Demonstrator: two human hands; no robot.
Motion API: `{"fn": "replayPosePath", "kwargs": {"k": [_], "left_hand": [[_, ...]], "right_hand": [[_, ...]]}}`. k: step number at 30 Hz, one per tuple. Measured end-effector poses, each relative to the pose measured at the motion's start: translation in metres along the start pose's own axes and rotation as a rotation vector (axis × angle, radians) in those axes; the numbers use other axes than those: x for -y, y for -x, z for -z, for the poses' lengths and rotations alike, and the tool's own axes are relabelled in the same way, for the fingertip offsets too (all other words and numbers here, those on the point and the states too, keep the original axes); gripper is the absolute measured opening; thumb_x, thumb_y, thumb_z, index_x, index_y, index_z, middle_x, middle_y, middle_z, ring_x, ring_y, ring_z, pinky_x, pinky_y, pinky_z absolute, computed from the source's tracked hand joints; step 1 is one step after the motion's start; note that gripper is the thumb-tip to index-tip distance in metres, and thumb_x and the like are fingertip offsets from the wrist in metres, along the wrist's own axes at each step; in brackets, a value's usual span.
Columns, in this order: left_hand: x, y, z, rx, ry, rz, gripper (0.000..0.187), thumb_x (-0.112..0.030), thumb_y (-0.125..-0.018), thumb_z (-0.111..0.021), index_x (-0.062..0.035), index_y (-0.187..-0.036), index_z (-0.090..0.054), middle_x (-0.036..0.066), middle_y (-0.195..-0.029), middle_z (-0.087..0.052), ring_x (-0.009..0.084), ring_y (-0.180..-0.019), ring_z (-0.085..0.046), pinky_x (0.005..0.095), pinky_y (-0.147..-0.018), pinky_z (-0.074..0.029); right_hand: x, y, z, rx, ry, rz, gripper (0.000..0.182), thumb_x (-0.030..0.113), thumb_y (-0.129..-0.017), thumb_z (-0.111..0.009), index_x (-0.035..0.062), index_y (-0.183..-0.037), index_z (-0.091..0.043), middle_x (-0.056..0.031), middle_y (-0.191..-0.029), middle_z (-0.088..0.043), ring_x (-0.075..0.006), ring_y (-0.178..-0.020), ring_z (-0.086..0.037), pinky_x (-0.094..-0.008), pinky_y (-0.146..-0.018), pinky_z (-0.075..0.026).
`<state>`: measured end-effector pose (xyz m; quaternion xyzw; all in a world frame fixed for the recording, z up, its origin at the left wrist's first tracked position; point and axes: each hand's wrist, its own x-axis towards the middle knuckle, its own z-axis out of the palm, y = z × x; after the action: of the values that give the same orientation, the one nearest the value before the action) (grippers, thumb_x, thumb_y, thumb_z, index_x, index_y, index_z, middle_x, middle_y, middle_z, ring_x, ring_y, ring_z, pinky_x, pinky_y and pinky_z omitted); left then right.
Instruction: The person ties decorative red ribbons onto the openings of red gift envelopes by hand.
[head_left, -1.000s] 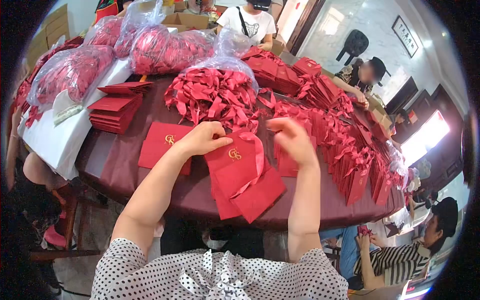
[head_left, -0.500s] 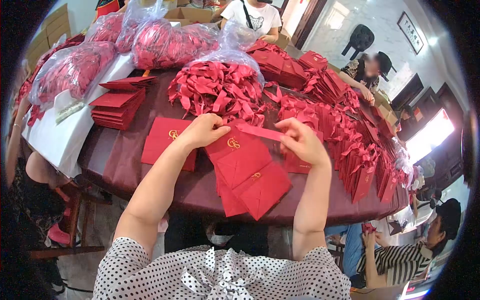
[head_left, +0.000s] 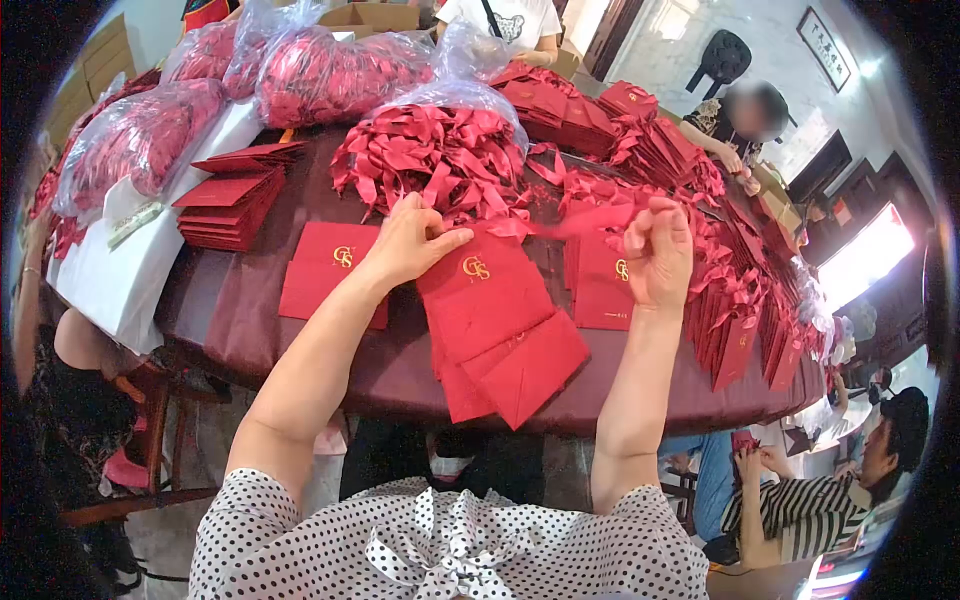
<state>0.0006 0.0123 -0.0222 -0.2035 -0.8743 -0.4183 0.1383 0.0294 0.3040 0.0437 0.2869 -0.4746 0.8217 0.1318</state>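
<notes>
A red paper gift bag (head_left: 495, 312) with a gold emblem lies flat in front of me, on top of other red bags. My left hand (head_left: 405, 248) is closed on its top left corner, thumb over the edge. From the bag's top, a red ribbon (head_left: 585, 220), smeared by motion, stretches right to my right hand (head_left: 660, 258), whose fingers pinch its end. To the left lies another red bag (head_left: 335, 270) with the same emblem; more flat bags (head_left: 603, 285) lie on the right. Beyond my hands is a heap of red ribbons (head_left: 435, 160) spilling from a plastic bag.
Folded red bags (head_left: 232, 205) are stacked at the left of the dark red tablecloth (head_left: 240, 335). Clear plastic sacks (head_left: 345, 80) of red ribbon stand behind. Rows of ribboned bags (head_left: 735, 335) line the right side. People sit and stand around the table.
My right hand has moved right and slightly up, drawing the ribbon out longer. The left hand stays at the bag's top corner.
</notes>
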Motion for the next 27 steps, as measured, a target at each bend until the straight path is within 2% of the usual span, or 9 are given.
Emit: {"fn": "replayPosePath", "kwargs": {"k": [2, 4, 6, 8, 9, 11, 12, 17, 27], "left_hand": [[0.003, -0.004, 0.001, 0.139, 0.366, 0.202, 0.027, -0.027, -0.085, -0.066, -0.002, -0.078, -0.06, 0.002, -0.081, -0.052, 0.0118, -0.085, -0.05, 0.0269, -0.078, -0.04], [-0.004, 0.001, 0.002, 0.242, 0.869, 0.27, 0.019, -0.022, -0.086, -0.064, -0.0034, -0.086, -0.062, -0.001, -0.091, -0.056, 0.0077, -0.09, -0.051, 0.0237, -0.081, -0.04], [0.001, 0.002, 0.002, 0.349, 0.928, 0.129, 0.013, -0.017, -0.088, -0.061, -0.0052, -0.093, -0.061, -0.003, -0.098, -0.056, 0.0055, -0.092, -0.05, 0.0223, -0.084, -0.039], [-0.003, 0.002, 0.001, 0.368, 0.809, 0.106, 0.016, -0.02, -0.09, -0.059, -0.0039, -0.095, -0.06, -0.004, -0.098, -0.054, 0.0052, -0.094, -0.048, 0.0217, -0.086, -0.037], [-0.014, 0.005, 0.003, 0.344, 0.747, 0.128, 0.02, -0.022, -0.093, -0.055, -0.0033, -0.096, -0.059, -0.004, -0.098, -0.053, 0.0057, -0.096, -0.047, 0.0219, -0.088, -0.035], [-0.001, 0.003, -0.01, 0.313, 0.804, 0.02, 0.024, -0.027, -0.093, -0.056, -0.0034, -0.097, -0.06, -0.004, -0.088, -0.057, 0.0055, -0.082, -0.049, 0.0212, -0.072, -0.041], [-0.002, 0.003, -0.008, 0.342, 0.819, -0.004, 0.028, -0.029, -0.094, -0.054, -0.0029, -0.101, -0.06, -0.002, -0.091, -0.058, 0.0057, -0.086, -0.051, 0.0219, -0.075, -0.042], [-0.016, 0.008, -0.007, 0.325, 0.961, 0.189, 0.032, -0.031, -0.094, -0.053, -0.002, -0.105, -0.058, -0.001, -0.096, -0.06, 0.0064, -0.091, -0.052, 0.0227, -0.08, -0.043], [-0.007, 0.006, -0.01, 0.382, 1.072, 0.194, 0.026, -0.028, -0.091, -0.059, -0.0038, -0.1, -0.06, -0.003, -0.095, -0.06, 0.0045, -0.09, -0.052, 0.0221, -0.082, -0.04]], "right_hand": [[-0.004, 0.002, -0.004, -0.054, 0.22, -0.056, 0.012, 0.01, -0.091, -0.056, 0.0039, -0.1, -0.063, -0.0002, -0.074, -0.058, -0.0092, -0.062, -0.052, -0.0212, -0.055, -0.043], [-0.017, 0.002, -0.024, -0.028, 0.592, 0.095, 0.011, 0.005, -0.089, -0.059, 0.0015, -0.098, -0.065, -0.0028, -0.09, -0.059, -0.0076, -0.071, -0.054, -0.0206, -0.062, -0.045], [-0.027, 0.007, -0.045, 0.106, 0.795, 0.173, 0.01, 0.003, -0.087, -0.06, -0.0005, -0.095, -0.064, -0.007, -0.11, -0.056, -0.0091, -0.086, -0.055, -0.0212, -0.073, -0.045], [-0.04, 0.016, -0.07, 0.192, 0.543, -0.013, 0.007, 0.003, -0.087, -0.06, 0.0, -0.093, -0.063, -0.0085, -0.114, -0.057, -0.0113, -0.09, -0.056, -0.023, -0.076, -0.045], [-0.05, 0.016, -0.072, 0.263, 0.688, 0.069, 0.008, 0.006, -0.087, -0.06, -0.0002, -0.092, -0.062, -0.0101, -0.112, -0.059, -0.0141, -0.089, -0.059, -0.0259, -0.076, -0.047], [-0.068, 0.022, -0.072, 0.279, 0.786, 0.06, 0.01, 0.008, -0.086, -0.061, 0.0003, -0.093, -0.061, -0.0109, -0.103, -0.063, -0.0162, -0.088, -0.06, -0.028, -0.076, -0.048], [-0.076, 0.024, -0.071, 0.24, 0.739, 0.048, 0.012, 0.011, -0.085, -0.063, 0.0014, -0.092, -0.061, -0.0101, -0.093, -0.065, -0.02, -0.085, -0.061, -0.03, -0.075, -0.047], [-0.074, 0.021, -0.066, 0.243, 0.954, 0.009, 0.015, 0.019, -0.086, -0.063, 0.0043, -0.09, -0.062, -0.0079, -0.083, -0.063, -0.0241, -0.079, -0.057, -0.0325, -0.072, -0.045], [-0.099, 0.01, -0.05, 0.295, 1.147, 0.461, 0.009, 0.016, -0.08, -0.067, 0.0078, -0.084, -0.065, -0.0051, -0.078, -0.061, -0.0243, -0.083, -0.053, -0.0331, -0.075, -0.042]]}}
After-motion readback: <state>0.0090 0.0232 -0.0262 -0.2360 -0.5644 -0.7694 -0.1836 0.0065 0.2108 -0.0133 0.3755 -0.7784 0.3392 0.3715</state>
